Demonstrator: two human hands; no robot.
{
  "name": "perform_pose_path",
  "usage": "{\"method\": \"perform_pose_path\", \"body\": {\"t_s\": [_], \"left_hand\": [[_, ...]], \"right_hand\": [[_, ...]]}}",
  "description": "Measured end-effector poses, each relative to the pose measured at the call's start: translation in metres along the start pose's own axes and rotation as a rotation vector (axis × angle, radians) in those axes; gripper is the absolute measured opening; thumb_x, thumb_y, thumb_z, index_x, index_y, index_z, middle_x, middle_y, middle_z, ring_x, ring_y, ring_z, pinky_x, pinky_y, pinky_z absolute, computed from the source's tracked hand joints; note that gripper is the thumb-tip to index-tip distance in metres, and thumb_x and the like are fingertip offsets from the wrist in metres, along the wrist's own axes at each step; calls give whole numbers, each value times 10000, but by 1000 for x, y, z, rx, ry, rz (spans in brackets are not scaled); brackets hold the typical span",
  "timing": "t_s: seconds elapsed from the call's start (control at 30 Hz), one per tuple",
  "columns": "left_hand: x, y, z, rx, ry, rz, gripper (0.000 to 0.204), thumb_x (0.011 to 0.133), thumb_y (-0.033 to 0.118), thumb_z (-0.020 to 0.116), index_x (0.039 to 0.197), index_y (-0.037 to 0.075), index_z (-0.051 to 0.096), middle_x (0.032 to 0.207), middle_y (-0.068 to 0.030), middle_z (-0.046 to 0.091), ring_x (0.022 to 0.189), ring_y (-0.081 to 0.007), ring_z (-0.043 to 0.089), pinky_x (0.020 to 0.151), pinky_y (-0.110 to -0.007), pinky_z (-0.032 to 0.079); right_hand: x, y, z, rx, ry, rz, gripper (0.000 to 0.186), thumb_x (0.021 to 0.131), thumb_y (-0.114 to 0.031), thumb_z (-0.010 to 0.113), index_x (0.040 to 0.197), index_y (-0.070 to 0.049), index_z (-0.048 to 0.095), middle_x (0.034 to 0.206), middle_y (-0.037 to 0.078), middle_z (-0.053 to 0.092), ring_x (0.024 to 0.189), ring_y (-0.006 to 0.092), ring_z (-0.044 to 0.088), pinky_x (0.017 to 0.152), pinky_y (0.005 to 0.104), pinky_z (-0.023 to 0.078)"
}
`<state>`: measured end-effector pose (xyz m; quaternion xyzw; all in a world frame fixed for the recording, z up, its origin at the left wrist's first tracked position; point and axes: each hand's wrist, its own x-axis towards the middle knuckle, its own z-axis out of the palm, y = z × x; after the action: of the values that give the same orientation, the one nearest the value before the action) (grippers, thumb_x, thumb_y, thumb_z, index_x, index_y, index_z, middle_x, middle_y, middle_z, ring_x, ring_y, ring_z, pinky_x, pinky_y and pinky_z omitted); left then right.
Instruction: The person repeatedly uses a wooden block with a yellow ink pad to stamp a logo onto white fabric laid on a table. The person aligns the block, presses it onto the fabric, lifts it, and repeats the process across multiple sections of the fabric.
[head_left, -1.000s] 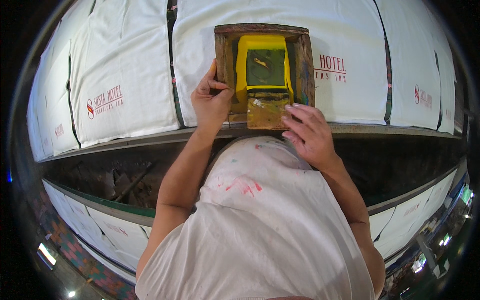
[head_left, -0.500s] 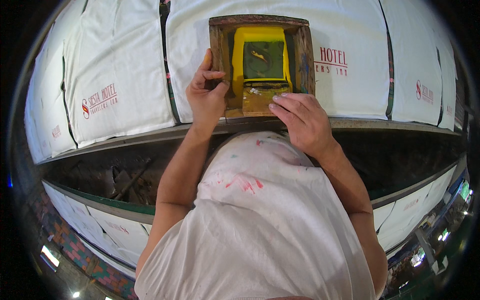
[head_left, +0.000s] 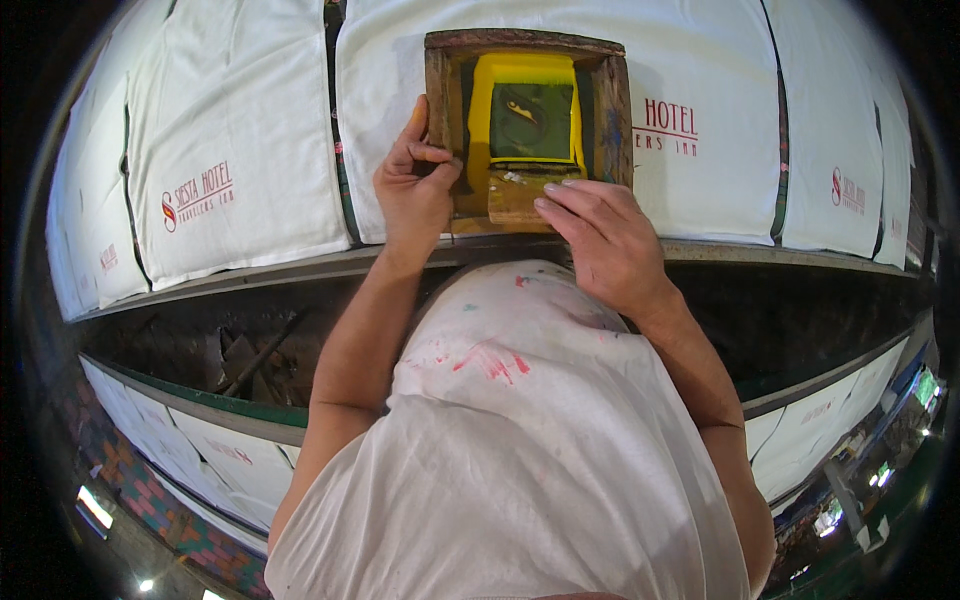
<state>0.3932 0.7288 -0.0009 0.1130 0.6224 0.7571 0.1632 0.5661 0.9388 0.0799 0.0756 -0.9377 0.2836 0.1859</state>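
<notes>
A small wooden screen-printing frame (head_left: 525, 40) lies on a white cloth (head_left: 385, 60). Yellow ink (head_left: 481, 125) borders the dark green mesh window (head_left: 545, 135), where a curved S-shaped motif shows. My left hand (head_left: 410, 195) grips the frame's left side, thumb inside and fingers at the outer edge. Inside the frame's near end, a flat, ink-stained wooden squeegee (head_left: 512, 203) rests just below the mesh window. My right hand (head_left: 610, 235) is closed on its right part, fingertips on top; the thumb is mostly hidden.
More white cloths with red print (head_left: 235, 240) lie side by side along the table, dark gaps between them. A table edge (head_left: 290, 268) runs close in front of me. Behind me stands another table (head_left: 210, 410) with printed cloths. Dark debris (head_left: 255, 360) lies between the tables.
The squeegee's near edge sits slightly higher in the picture, so its visible face looks shorter. My right hand has shifted slightly with it. My left hand keeps its hold on the frame.
</notes>
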Motion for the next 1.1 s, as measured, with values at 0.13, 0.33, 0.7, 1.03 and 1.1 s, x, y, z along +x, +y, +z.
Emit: {"method": "perform_pose_path", "body": {"t_s": [0.13, 0.33, 0.7, 1.03, 1.1], "left_hand": [[0, 5, 2, 23, 8, -44, 244, 856, -214, 655, 880, 27, 686, 1744, -254, 435, 1586, -295, 485, 1232, -398, 455], [0, 3, 3, 64, 22, 23, 194, 845, -165, 668, 836, 29, 666, 1705, -305, 469, 1517, -264, 562, 1172, -359, 472], [-1, -1, 5, 117, 28, 57, 192, 837, -138, 678, 811, 51, 655, 1690, -309, 498, 1523, -266, 558, 1225, -366, 415], [-1, -3, 7, 181, 40, 116, 198, 838, -138, 689, 820, 57, 654, 1671, -308, 521, 1528, -286, 557, 1219, -371, 424], [-1, -1, 7, 222, 44, 127, 194, 834, -136, 693, 821, 54, 656, 1664, -312, 527, 1527, -294, 559, 1215, -374, 428]], "right_hand": [[5, 0, 4, -54, -87, 29, 405, 898, -13, 691, 1297, -29, 756, 1282, 109, 740, 1216, 327, 688, 1045, 463, 573], [0, -1, -10, -23, -146, 96, 421, 892, 36, 690, 1304, -20, 754, 1303, 117, 754, 1232, 330, 694, 1064, 458, 579], [24, 41, 14, -125, -62, 50, 496, 892, 78, 607, 1352, -40, 749, 1380, 142, 746, 1291, 352, 683, 1108, 488, 565], [72, 61, 4, -146, -188, 77, 556, 867, 69, 589, 1370, -93, 761, 1310, 135, 750, 1209, 365, 691, 1071, 466, 565], [51, 46, 6, -147, -181, 24, 533, 878, 44, 605, 1365, -99, 768, 1311, 129, 742, 1195, 352, 692, 1062, 457, 564]]}}
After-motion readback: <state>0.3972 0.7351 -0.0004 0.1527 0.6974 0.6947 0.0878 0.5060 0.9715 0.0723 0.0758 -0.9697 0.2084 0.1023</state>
